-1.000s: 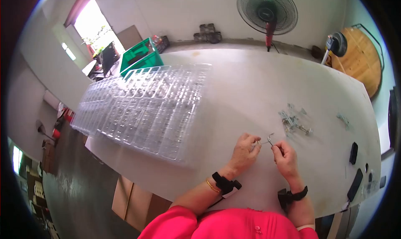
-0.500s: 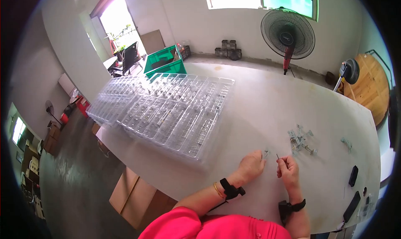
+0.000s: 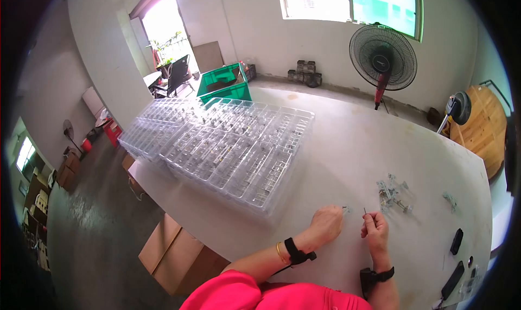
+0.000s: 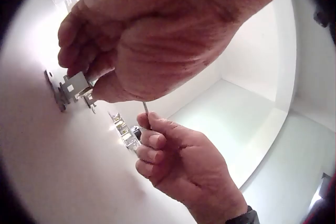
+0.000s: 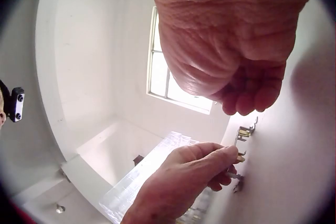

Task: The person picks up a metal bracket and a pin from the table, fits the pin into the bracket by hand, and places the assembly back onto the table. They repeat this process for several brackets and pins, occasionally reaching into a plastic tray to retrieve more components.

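My left hand (image 3: 327, 223) is back-up over the table in the head view. Its thumb and fingers pinch a small stamped metal bracket (image 4: 79, 85) with cut-out notches, seen in the left wrist view. To its right, my right hand (image 3: 375, 227) has its fingers curled and pinches a thin metal rod (image 4: 146, 108) between thumb and forefinger, tip pointing up. The rod stands apart from the bracket. Beyond my right hand lies a pile of small metal parts (image 3: 393, 195), with a smaller heap of similar pieces (image 3: 450, 201) further right.
Clear plastic compartment boxes (image 3: 239, 163) full of small metal parts cover the table's left side, a green crate (image 3: 225, 82) behind them. Two black objects (image 3: 457, 241) lie near the right edge. A standing fan (image 3: 383, 60) is past the far edge; a cardboard box (image 3: 179, 250) is below.
The head view has tilted up. My left hand has rolled so its back faces up. The rod in my right hand has moved off the bracket and now points upward.
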The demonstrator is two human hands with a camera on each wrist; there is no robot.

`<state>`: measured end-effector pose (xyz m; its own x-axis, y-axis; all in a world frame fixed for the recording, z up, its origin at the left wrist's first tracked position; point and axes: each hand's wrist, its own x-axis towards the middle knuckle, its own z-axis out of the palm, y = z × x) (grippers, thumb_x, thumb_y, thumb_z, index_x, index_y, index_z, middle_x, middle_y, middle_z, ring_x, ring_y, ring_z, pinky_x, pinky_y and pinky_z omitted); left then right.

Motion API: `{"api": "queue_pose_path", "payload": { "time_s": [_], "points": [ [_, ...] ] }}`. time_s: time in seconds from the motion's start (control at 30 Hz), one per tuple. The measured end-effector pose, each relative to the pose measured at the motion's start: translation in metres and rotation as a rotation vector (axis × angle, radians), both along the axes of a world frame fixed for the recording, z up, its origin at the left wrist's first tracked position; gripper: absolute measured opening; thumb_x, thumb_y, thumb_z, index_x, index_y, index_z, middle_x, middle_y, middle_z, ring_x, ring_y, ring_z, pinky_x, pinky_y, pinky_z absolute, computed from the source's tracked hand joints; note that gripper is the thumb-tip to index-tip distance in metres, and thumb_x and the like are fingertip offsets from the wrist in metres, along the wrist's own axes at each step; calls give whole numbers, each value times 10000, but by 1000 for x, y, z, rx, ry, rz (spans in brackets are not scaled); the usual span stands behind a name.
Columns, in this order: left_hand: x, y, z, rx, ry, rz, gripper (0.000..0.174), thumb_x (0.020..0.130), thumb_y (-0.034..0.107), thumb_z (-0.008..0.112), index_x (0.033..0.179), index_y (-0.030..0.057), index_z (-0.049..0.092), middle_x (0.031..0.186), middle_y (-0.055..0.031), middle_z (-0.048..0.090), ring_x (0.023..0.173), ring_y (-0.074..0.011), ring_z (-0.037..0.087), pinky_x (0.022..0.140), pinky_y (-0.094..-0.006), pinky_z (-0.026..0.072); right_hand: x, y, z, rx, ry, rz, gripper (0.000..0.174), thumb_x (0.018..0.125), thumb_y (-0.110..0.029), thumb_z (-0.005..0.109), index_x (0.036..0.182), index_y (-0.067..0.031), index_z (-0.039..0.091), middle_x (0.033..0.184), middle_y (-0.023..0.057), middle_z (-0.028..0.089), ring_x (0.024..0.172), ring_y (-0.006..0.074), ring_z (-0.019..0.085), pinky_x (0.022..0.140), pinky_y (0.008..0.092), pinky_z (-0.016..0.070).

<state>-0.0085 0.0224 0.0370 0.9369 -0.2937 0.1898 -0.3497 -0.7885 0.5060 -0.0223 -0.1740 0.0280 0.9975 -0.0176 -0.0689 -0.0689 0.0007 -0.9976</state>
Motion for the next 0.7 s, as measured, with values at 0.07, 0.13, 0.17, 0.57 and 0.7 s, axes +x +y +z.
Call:
{"api": "queue_pose_path", "payload": {
  "time_s": [0.07, 0.13, 0.17, 0.57, 0.7],
  "points": [
    [-13, 7, 22, -50, -32, -17, 162, 898, 123, 570, 851, -32, 581, 859, -223, 615, 812, -403, 616, 737, -485, 498, 0, 0, 1, 58, -76, -37, 127, 1014, -163, 562, 967, -47, 583, 667, -13, 542, 553, 66, 506, 497, 226, 431],
    [-27, 18, 49, -75, -80, -42, 164, 908, 130, 579, 865, -28, 586, 842, -211, 604, 804, -395, 612, 720, -479, 495, 0, -1, 0, 72, -85, -35, 122, 1015, -159, 558, 968, -49, 581, 665, -14, 537, 549, 67, 501, 497, 225, 430],
    [-35, 24, 64, -100, -127, -72, 165, 917, 137, 588, 879, -24, 591, 826, -199, 594, 796, -386, 607, 704, -474, 492, 1, -1, 1, 85, -95, -36, 117, 1016, -156, 554, 969, -51, 579, 664, -15, 531, 545, 68, 496, 497, 224, 429],
    [-71, 171, 193, -107, -457, 354, 119, 895, 87, 652, 948, -20, 659, 878, -202, 652, 825, -376, 642, 720, -431, 506, 0, 5, -1, 90, -17, -29, 114, 1014, -153, 553, 959, -56, 577, 676, -22, 524, 561, 66, 498, 503, 232, 432],
    [-62, 216, 205, -13, -475, 496, 169, 901, 97, 659, 974, -54, 683, 869, -192, 684, 757, -268, 662, 691, -354, 505, 0, 6, -3, 85, 5, -24, 111, 1012, -152, 554, 956, -59, 577, 674, -24, 521, 562, 65, 499, 497, 234, 430]
  ]
}}
